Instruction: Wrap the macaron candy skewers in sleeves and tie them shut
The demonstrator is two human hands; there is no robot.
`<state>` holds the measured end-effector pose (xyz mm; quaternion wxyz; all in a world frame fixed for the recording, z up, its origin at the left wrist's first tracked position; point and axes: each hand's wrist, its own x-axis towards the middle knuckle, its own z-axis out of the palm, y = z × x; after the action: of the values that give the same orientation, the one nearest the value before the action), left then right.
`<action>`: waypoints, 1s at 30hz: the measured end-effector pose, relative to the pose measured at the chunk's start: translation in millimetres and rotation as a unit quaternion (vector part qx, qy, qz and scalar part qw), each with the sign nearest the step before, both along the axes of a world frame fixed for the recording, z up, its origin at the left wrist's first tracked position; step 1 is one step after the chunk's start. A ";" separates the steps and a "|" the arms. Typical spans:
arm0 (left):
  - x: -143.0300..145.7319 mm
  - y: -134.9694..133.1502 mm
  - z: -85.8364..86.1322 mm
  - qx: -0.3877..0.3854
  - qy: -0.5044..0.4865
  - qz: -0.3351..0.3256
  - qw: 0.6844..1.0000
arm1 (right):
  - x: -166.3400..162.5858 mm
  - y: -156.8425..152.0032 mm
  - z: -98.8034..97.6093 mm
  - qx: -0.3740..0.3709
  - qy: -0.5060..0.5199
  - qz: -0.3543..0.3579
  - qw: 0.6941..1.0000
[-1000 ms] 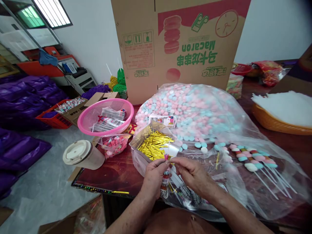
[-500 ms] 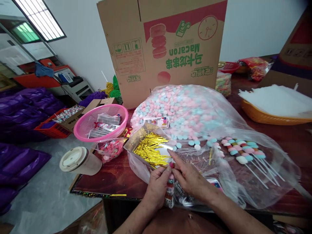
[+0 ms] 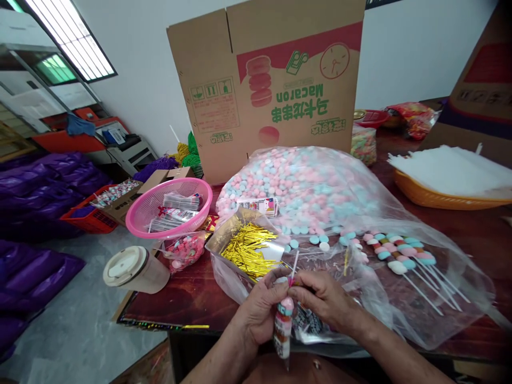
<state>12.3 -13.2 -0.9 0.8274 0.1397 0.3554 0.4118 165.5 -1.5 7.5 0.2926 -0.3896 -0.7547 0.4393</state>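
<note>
My left hand [image 3: 261, 305] is closed round a bagged candy skewer [image 3: 283, 326] that hangs downward, its white stick poking up between my fingers. My right hand [image 3: 325, 300] pinches the neck of the same bag from the right, fingers pressed together at the top. Just beyond my hands lies a heap of gold twist ties [image 3: 248, 249] in an open clear bag. Several finished candy skewers [image 3: 400, 255] lie to the right on clear plastic. A large clear bag of pink and blue candies [image 3: 304, 186] sits behind.
A pink basket [image 3: 149, 202] with printed sleeves stands at the left, a lidded cup [image 3: 134, 268] lies on its side near the table's left edge. A Macaron carton [image 3: 276, 90] stands behind. An orange basket [image 3: 444, 198] of white sheets sits far right.
The skewer's bag now hangs lower in my left hand, and both hands have closed together on its neck. The camera view has shifted slightly.
</note>
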 end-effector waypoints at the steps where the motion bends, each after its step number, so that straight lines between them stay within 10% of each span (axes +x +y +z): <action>1: 2.9 0.2 -0.2 -0.009 0.011 0.036 0.999 | -2.9 -0.8 -4.1 0.016 -0.015 -0.039 0.999; 5: 15.7 2.1 0.9 -0.011 0.060 0.131 0.989 | -9.3 -6.4 -11.2 0.177 -0.085 -0.088 0.977; 9: 28.9 4.7 9.2 0.057 0.136 0.178 0.973 | -1.6 -7.9 4.0 0.411 -0.170 -0.162 0.881; 13: 23.6 10.7 30.7 0.003 0.134 0.017 0.991 | 6.0 -15.0 7.4 0.469 -0.186 -0.175 0.845; 18: -12.7 12.0 60.9 0.139 0.069 -0.054 0.986 | 14.9 -20.6 -10.1 0.161 -0.078 -0.148 0.973; 22: -15.9 4.6 49.7 0.215 0.271 -0.211 0.914 | 12.0 -18.6 -2.4 -0.045 0.076 -0.173 0.981; 26: 8.1 -0.1 27.4 0.273 0.334 -0.146 0.890 | -3.3 -18.5 4.2 -0.206 0.208 -0.146 0.945; 30: 26.6 -2.3 17.6 0.243 0.257 -0.093 0.931 | -11.2 -17.9 0.0 -0.402 0.348 -0.155 0.833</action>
<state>38.9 -15.5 16.8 0.6829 0.4703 0.4305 0.3566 154.3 -19.4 7.6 0.4175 -0.4062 -0.2895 0.7595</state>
